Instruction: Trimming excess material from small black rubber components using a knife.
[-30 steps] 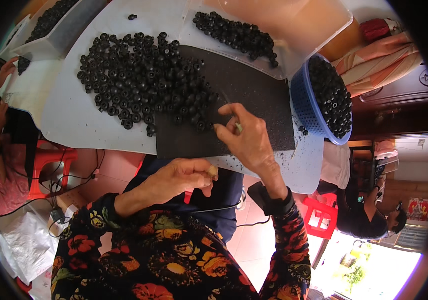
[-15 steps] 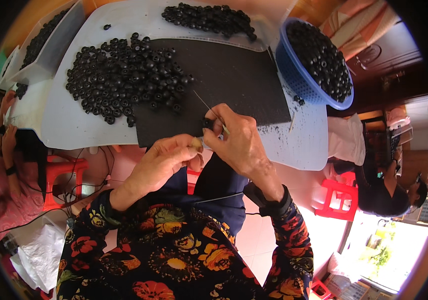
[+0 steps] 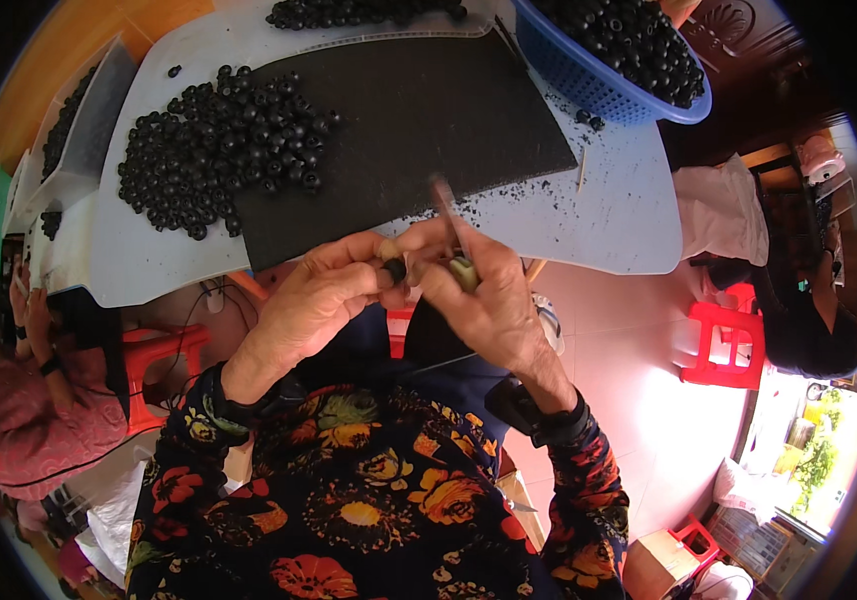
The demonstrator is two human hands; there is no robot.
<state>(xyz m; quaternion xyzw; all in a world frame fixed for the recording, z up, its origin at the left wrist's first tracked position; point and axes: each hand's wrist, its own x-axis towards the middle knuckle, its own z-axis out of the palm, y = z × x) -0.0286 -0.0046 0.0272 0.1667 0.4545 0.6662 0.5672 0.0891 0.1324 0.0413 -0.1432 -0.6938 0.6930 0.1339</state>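
Note:
My left hand [image 3: 324,285] pinches a small round black bead-like piece [image 3: 395,268] between thumb and fingers, above my lap at the table's near edge. Something yellowish covers one of its fingertips. Close beside it, my right hand [image 3: 484,290] is closed around a small knife; its yellowish-green handle [image 3: 464,272] shows in the grip. The blade [image 3: 446,200] sticks up past the fingers, smeared by motion. The two hands almost touch at the fingertips. A big heap of similar black pieces [image 3: 219,150] lies beyond my left hand, partly on a black mat [image 3: 399,120].
A blue basket [image 3: 609,95] full of black pieces stands at the far right of the pale table [image 3: 629,225]. More pieces fill a clear tray [image 3: 409,35] and a bin [image 3: 99,100]. Dark crumbs litter the right side. Red stools [image 3: 729,340] and other people are nearby.
My view has shifted, so the table sits higher. A black piece that was at my right fingers is now in my left. The knife's blade has turned more upright.

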